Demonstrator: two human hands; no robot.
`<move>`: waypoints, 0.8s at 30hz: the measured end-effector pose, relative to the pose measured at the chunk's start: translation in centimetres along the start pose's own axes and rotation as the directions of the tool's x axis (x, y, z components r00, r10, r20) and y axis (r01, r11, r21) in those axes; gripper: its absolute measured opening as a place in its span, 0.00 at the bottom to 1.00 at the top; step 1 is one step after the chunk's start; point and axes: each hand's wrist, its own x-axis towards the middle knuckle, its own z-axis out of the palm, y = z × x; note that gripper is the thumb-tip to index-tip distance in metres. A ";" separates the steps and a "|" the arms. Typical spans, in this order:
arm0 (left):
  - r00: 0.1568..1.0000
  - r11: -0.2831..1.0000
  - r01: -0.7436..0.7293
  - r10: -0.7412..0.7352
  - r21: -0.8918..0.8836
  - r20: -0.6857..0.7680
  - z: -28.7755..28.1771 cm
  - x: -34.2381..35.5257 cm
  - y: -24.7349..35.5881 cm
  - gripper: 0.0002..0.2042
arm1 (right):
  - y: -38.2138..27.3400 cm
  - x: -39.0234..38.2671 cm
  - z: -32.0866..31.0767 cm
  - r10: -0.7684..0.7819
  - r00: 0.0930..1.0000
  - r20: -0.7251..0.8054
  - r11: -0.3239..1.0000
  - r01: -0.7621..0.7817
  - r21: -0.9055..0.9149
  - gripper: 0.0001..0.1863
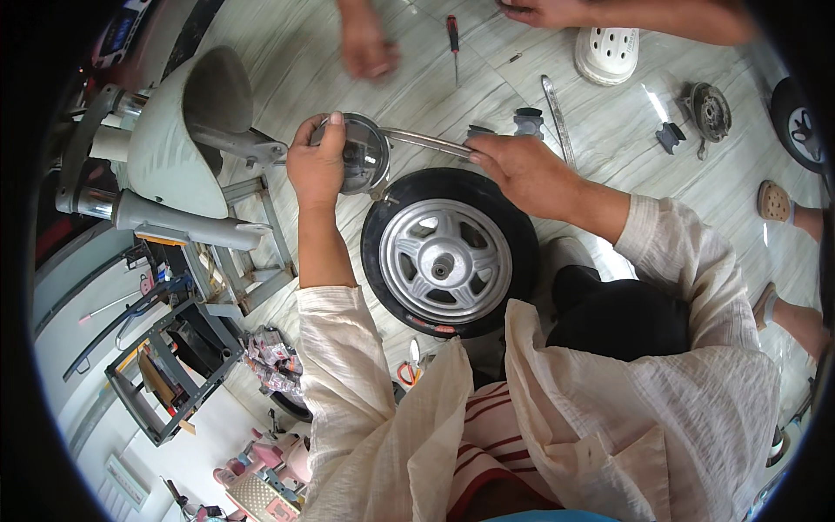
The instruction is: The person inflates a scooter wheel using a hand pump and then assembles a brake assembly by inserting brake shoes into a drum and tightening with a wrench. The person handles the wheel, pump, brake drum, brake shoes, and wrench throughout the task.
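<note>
My left hand (317,167) grips the rim of a round, dark-centred metal part (362,155) with a bright edge, thumb on top. My right hand (532,174) is closed around a long silvery metal bar (430,141). The bar's far end reaches the edge of the round part; whether it is wedged there I cannot tell. Just below both hands lies a scooter wheel (445,310) with a black tyre and silver spoked rim, flat on the floor. The round part is held over the tyre's upper left edge.
Another person's blurred hand (369,54) and a second hand (548,12) are at the top. A screwdriver (453,36), flat metal lever (557,113), small dark part (528,123), round metal plate (711,113) and white clog (606,54) lie beyond. A scooter fork with fender (165,148) stands left.
</note>
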 end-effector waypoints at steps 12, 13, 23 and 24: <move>0.998 0.994 0.018 -0.025 0.112 0.063 -0.5 -0.2 0.1 0.30 | -0.8 2.0 0.2 0.051 0.996 0.078 0.965 -0.029 -0.260 0.16; 0.996 0.995 0.019 -0.027 0.100 0.082 -0.6 0.1 0.0 0.30 | 0.4 2.4 0.2 -0.010 0.998 0.068 0.987 0.021 -0.161 0.17; 0.982 0.996 0.079 -0.085 0.039 0.171 -1.0 -0.2 1.0 0.30 | 2.8 3.8 1.0 0.044 0.986 0.163 0.998 -0.051 0.036 0.23; 0.984 0.991 0.080 -0.096 0.109 0.149 -1.0 -0.4 1.4 0.31 | 2.0 3.6 1.4 -0.082 0.996 0.020 0.989 0.084 -0.123 0.23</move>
